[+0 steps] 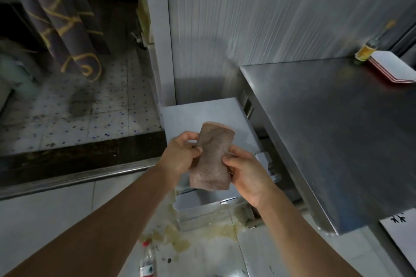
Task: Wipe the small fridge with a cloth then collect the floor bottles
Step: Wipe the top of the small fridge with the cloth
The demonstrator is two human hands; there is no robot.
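While the folded brown cloth (211, 157) hung in the air above the small white fridge (202, 117), both hands had hold of it: the left hand (180, 155) pinched its left edge between thumb and curled fingers, and the right hand (245, 172) gripped its right edge the same way. The fridge stood low on the floor, tucked between a ribbed metal wall (270, 29) and a stainless steel table (333, 123). A clear plastic bottle with a red cap (147, 258) lay on the stained pale floor (202, 249) near the person's feet. On the table's far corner stood a glass bottle (369, 48) beside stacked trays (394, 67).
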